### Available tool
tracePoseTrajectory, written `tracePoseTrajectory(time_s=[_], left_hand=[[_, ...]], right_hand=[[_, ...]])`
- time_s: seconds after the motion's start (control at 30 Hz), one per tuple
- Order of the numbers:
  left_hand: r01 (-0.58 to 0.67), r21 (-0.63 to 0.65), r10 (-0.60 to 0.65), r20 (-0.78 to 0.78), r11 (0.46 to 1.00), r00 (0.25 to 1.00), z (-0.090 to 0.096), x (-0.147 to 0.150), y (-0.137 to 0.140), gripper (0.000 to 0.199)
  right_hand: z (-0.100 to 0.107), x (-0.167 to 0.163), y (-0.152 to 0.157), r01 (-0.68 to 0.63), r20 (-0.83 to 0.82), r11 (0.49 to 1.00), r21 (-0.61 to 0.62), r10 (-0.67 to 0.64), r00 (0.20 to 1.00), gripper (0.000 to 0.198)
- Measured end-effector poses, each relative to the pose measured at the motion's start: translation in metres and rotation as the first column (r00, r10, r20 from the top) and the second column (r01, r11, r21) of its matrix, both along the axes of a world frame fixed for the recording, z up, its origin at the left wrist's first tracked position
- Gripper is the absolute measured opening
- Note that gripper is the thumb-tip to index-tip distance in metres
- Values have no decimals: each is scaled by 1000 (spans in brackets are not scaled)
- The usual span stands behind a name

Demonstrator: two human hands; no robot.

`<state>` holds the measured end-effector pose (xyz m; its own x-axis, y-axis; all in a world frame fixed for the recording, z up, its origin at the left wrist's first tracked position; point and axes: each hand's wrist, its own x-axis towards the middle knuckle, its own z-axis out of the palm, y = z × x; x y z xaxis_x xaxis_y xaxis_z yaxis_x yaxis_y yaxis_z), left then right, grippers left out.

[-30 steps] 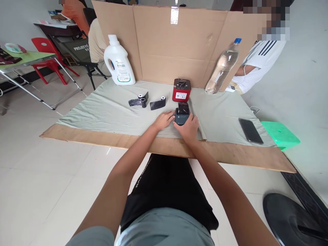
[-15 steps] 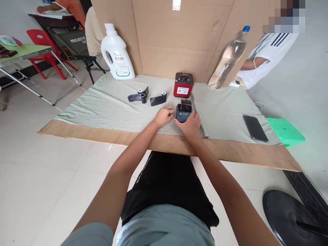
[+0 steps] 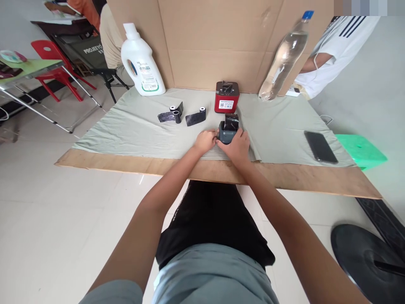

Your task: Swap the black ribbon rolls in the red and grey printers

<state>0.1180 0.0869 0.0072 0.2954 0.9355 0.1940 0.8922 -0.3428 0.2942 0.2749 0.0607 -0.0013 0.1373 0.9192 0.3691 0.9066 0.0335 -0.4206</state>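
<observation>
Hard to make out: fingertips of both hands, bunched against a small dark grey box-shaped device (image 3: 228,134), so exact contact points unclear. Device lid or a dark roll standing up at its back, too small to tell which. Label text on the red device (image 3: 226,97) unreadable. Top of the cardboard screen (image 3: 215,42) cut off by the upper edge; a seated person in a white striped shirt (image 3: 335,50) at far right cut off and partly behind the screen.

Low board table (image 3: 284,179) with a bare wooden front edge, draped in a pale green cloth (image 3: 133,131). White tiled floor all round. On the cloth, at the back: white detergent jug (image 3: 141,63) on the left, clear plastic bottle (image 3: 284,57) leaning against the cardboard on the right. Two small rolls with dark strips unwound (image 3: 182,117) left of centre. Black phone (image 3: 320,147) lying flat far right, beside a green stool (image 3: 360,151). Red chair (image 3: 57,67) and folding table at far left.

Dark grey device just in front of the red one, near the table's front edge. Right hand (image 3: 238,147) curled around its front and right side, grasping it. Left hand (image 3: 205,140) touching its left side, fingers curled, closed against the device though apparently not holding anything else.
</observation>
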Motion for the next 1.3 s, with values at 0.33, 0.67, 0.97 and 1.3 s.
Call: tracePoseTrajectory(time_s=[0.33, 0.67, 0.97, 1.3], left_hand=[[-20, -1, 20, 145, 1000, 989, -8, -2, 3, 48], [-33, -51, 51, 391, 998, 919, -7, -5, 6, 46], [-15, -156, 113, 640, 988, 760, -8, -4, 6, 64], [-14, -137, 103, 668, 990, 737, 0, -4, -1, 68]], right_hand=[[1, 1, 0, 0, -7, 1000, -3, 0, 1000, 98], [-4, 2, 4, -1, -22, 1000, -19, 1, 1000, 102], [0, 3, 1, 2, -36, 1000, -20, -3, 999, 102], [1, 4, 1, -18, -51, 999, -37, 17, 999, 123]])
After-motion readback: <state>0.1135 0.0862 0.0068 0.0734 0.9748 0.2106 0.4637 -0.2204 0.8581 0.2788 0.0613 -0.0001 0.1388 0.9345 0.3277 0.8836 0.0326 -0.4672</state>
